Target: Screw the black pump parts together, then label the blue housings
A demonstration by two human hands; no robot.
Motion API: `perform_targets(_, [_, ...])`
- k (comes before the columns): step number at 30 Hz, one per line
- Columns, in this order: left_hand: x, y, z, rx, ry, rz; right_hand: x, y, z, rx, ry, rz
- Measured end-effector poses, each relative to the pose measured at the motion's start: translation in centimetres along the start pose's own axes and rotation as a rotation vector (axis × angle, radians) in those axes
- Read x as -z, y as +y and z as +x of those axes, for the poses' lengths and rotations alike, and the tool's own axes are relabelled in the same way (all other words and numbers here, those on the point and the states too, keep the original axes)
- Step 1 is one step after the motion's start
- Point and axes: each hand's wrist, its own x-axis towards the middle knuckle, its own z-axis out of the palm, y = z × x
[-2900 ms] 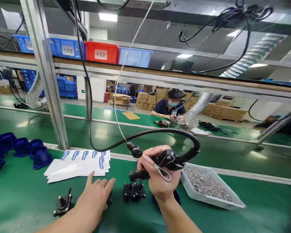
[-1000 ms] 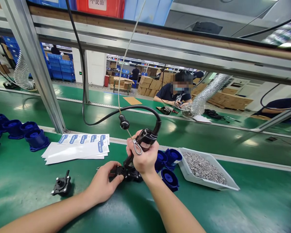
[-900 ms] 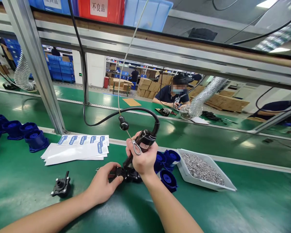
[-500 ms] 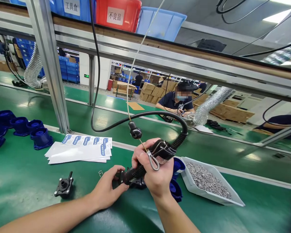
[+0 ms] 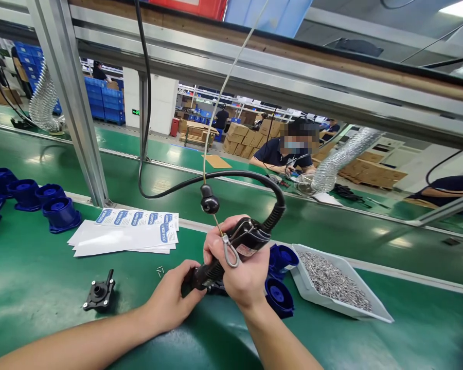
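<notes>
Right hand (image 5: 242,271) is wrapped firmly around the black electric screwdriver (image 5: 231,252), fingers closed on its body, with the tool tilted so its tip points down and left. Left hand (image 5: 172,298) rests on the green conveyor belt (image 5: 42,303), fingers curled and pressed against the black part (image 5: 212,285) that lies under the screwdriver tip; most of that part is hidden behind both hands. A metal loop on the tool joins a thin suspension cord (image 5: 224,87) running up out of view, and a black cable (image 5: 177,187) arcs from the rear of the tool toward the overhead frame.

Left of the hands, a second black part (image 5: 99,294) lies alone on the belt, well apart from them. Two small screws (image 5: 160,269) lie near the left fingertips. Just right of the right hand stand blue plastic housings (image 5: 280,295), and beside these a white tray (image 5: 374,313) filled with screws.

Farther back, a stack of printed sheets (image 5: 127,236) lies flat on the belt, with more blue housings (image 5: 59,213) at the far left, near an aluminium post (image 5: 71,103).

Beyond the frame, another person (image 5: 281,154) in a dark shirt sits at a parallel line beside a silver flexible duct (image 5: 339,159); cardboard boxes (image 5: 247,136) are stacked behind.
</notes>
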Motion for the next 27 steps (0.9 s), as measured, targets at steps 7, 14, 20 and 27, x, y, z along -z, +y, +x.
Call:
perform_targets(7, [0.0,0.1,0.1,0.013,-0.006,0.005,0.2,-0.6,0.2,0.032,0.036,-0.051])
perform_targets(14, [-0.2,0.3,0.0,0.021,0.011,0.041,-0.1,0.4,-0.2,-0.018,-0.023,0.052])
perform_targets(20, [-0.7,0.2,0.0,0.006,0.058,0.017,-0.4,1.2,-0.8,-0.043,-0.012,0.062])
perform_targets(27, [-0.9,0.1,0.0,0.007,0.072,-0.049,-0.4,1.7,-0.7,-0.042,0.034,0.038])
